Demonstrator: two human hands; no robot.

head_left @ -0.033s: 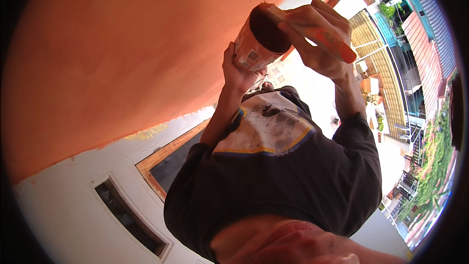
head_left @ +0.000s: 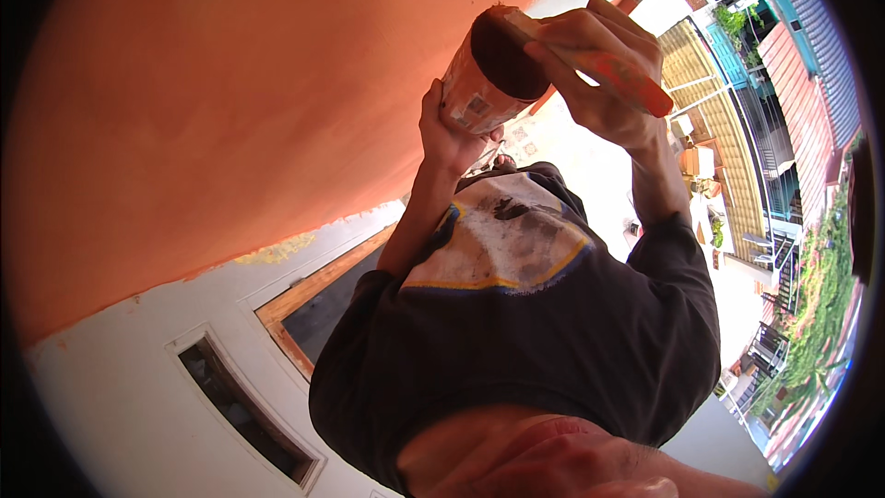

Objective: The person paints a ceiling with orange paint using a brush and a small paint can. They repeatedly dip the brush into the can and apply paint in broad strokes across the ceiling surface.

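Note:
My left hand (head_left: 446, 140) is wrapped round the lower part of a paint can (head_left: 472, 100), a cylinder smeared with orange and tilted so that its dark open mouth shows. A paintbrush (head_left: 638, 88) is gripped in the closed fingers of my right hand (head_left: 604, 60). Its orange-stained handle sticks out toward the lower right, and its other end rests by the can's rim. The bristle tips are hard to make out there. Beside the can on the left rises a wall (head_left: 230, 111) coated in orange paint.
Below the orange area the wall turns white, with a wood-framed opening (head_left: 277, 327) and a narrow dark window (head_left: 244, 410). To the right are a yellowish tiled roof (head_left: 710, 101), a reddish roof (head_left: 800, 74) and green plants (head_left: 811, 323). Bright, overexposed ground lies beyond my body.

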